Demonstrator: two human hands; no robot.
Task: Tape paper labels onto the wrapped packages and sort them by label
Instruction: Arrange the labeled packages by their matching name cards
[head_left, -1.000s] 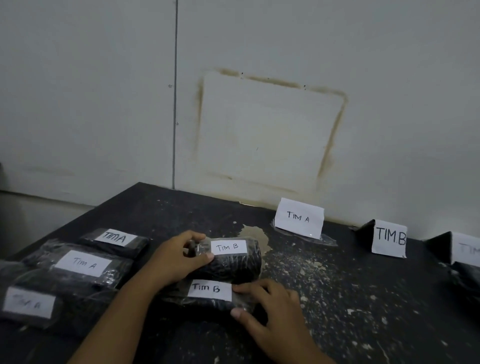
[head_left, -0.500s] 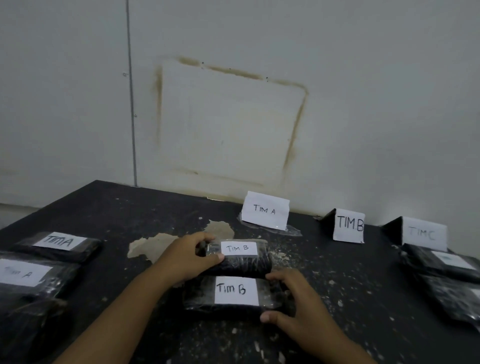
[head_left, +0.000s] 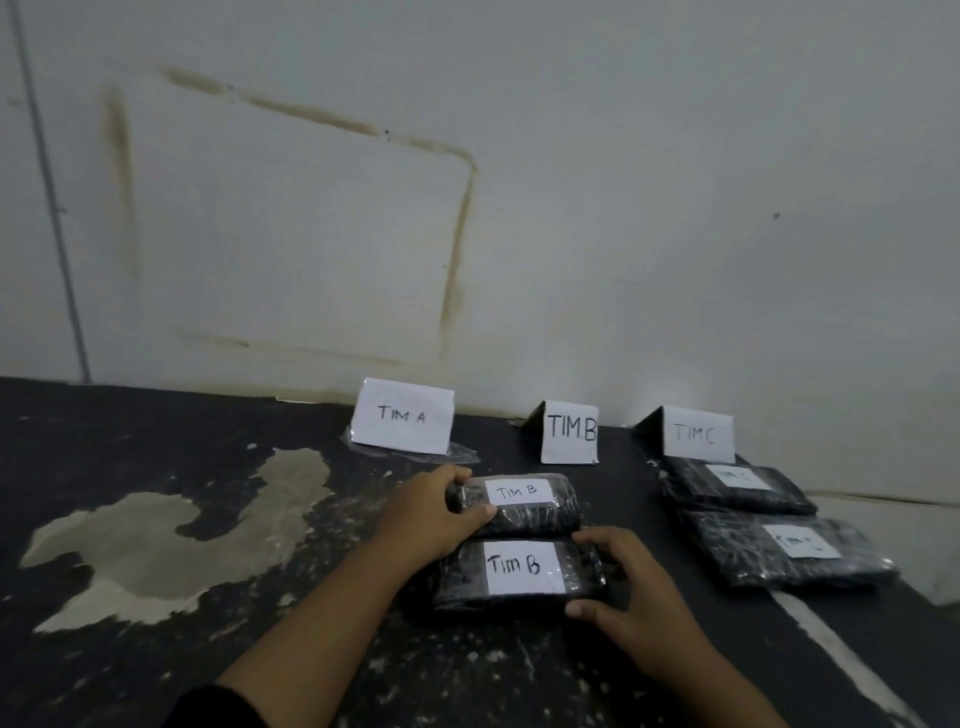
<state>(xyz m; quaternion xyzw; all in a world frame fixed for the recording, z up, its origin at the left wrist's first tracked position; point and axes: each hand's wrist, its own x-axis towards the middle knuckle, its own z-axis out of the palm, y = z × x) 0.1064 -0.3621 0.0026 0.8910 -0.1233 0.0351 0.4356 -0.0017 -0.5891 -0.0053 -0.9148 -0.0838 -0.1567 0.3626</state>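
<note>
Both hands hold "TIM B" packages on the dark table (head_left: 156, 441).
Nearest, the right hand (head_left: 631, 597) curls round the right end of the near package (head_left: 462, 577). Just behind and touching it, the left hand (head_left: 431, 514) grips the left end of the far package (head_left: 563, 512). Beyond stands the TIM B sign (head_left: 570, 432), between the TIM A sign (head_left: 402, 415) and the TIM C sign (head_left: 693, 434). Two TIM C packages (head_left: 737, 486) lie to the right.

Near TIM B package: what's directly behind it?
The far TIM B package, its left end covered by the left hand; further back, the TIM B sign. The right hand hides the right end of the near TIM B package.
</note>
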